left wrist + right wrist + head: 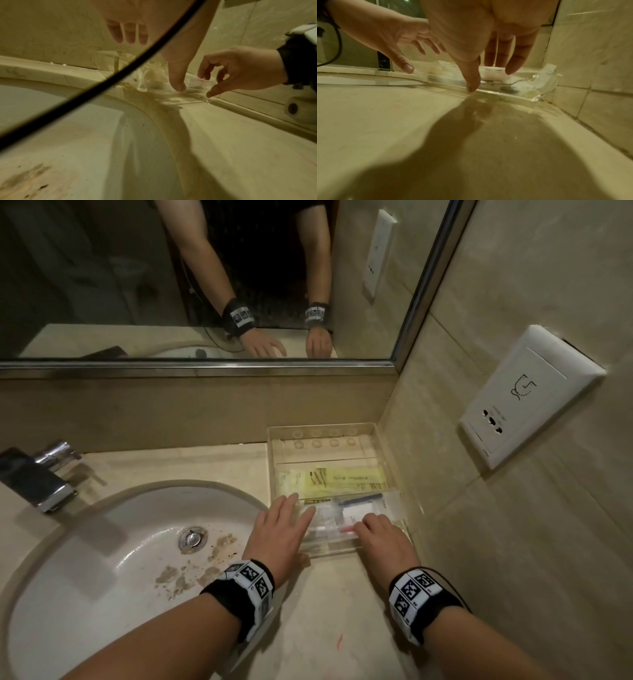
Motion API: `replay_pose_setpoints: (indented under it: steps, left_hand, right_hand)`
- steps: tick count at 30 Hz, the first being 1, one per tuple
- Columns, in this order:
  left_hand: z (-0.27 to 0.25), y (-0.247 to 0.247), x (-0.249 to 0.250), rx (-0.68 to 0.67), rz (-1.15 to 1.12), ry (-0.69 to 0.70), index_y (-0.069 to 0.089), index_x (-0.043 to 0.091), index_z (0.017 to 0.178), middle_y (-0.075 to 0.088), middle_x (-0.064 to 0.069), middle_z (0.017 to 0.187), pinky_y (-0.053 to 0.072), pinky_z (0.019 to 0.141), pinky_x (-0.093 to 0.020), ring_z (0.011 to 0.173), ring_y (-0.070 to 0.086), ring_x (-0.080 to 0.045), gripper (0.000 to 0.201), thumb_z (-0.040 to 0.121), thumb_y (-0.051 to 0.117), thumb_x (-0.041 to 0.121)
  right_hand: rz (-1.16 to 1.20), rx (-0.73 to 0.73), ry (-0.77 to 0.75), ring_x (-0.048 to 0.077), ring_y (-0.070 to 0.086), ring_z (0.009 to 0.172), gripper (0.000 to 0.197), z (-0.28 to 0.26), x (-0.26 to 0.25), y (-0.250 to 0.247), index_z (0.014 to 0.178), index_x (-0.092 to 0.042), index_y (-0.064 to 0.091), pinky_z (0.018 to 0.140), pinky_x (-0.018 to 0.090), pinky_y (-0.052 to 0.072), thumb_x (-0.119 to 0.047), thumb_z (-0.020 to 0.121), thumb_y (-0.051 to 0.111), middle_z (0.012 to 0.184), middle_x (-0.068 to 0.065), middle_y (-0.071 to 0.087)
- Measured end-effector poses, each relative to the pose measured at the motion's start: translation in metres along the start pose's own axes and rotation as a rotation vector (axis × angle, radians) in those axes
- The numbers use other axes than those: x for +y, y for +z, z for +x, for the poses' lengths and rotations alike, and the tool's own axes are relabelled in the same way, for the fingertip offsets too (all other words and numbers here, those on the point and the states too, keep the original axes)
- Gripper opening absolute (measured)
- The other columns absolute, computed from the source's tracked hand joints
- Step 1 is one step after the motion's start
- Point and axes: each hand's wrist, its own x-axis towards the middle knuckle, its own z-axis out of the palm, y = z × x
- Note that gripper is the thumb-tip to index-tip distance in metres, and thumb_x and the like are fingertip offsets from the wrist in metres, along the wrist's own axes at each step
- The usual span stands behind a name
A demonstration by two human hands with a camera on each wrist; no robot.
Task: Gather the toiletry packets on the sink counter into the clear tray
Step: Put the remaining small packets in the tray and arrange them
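The clear tray (370, 429) stands on the desk (329, 604) in the corner where the back wall meets the tiled side wall, just right of the sink basin (102, 549). The head view shows its contents: a yellow packet (356, 478) lies across the middle compartment, and clear packets (346, 517) with blue and red items lie in the near compartment. The far compartment shows only round moulded bumps.

The left hand (279, 530) is spread wide, fingers straight, reaching over the tray's near left corner; it grips nothing. The left wrist view adds that its thumb tip points down at the tray's near edge, with the fingers lifted clear above it.

The right hand (380, 537) lies over the near right part of the tray. From the head view its fingers appear bent over the clear packets. The left wrist view shows the right hand (240, 70) from the side, fingers loosely curled with thumb and forefinger apart. The right wrist view shows the fingers hanging down into the tray and the thumb tip near the front wall; whether any fingertip touches a packet cannot be told.

Only the head view shows the faucet (37, 477), the wall socket (527, 398) and the mirror (205, 278), which reflects both hands.
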Motion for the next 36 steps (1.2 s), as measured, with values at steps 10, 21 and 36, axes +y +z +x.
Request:
replay_pose_setpoints:
  steps: [10,21,36]
  left_hand:
    - [0.021,0.0,-0.017,-0.048,-0.03,-0.06,-0.001,0.02,0.153,-0.005,-0.008,0.162,0.0,0.119,-0.04,0.149,-0.004,-0.025,0.094,0.087,0.054,0.056]
    - [0.042,-0.009,-0.015,0.046,0.127,-0.054,0.024,0.017,0.146,0.037,-0.009,0.141,0.027,0.111,-0.039,0.128,0.035,-0.027,0.076,0.085,0.064,0.04]
    - [0.059,-0.014,-0.012,0.081,0.125,-0.004,0.038,0.011,0.136,0.034,-0.012,0.149,0.019,0.117,-0.036,0.139,0.028,-0.029,0.05,0.088,0.05,0.002]
  right_hand:
    - [-0.012,-0.101,0.065,0.026,-0.01,0.148,0.1,0.029,0.013,-0.016,0.152,-0.026,-0.001,0.118,0.045,0.006,-0.039,0.082,0.069,0.161,0.005,-0.014]
    - [0.011,-0.152,0.048,0.025,-0.005,0.149,0.098,0.052,0.022,-0.009,0.152,-0.024,0.002,0.117,0.047,0.002,-0.034,0.082,0.07,0.162,0.006,-0.006]
    - [-0.07,-0.079,0.021,0.028,0.035,0.129,0.078,0.081,0.029,-0.022,0.14,-0.027,0.031,0.108,0.047,0.034,-0.028,0.076,0.075,0.146,0.007,0.033]
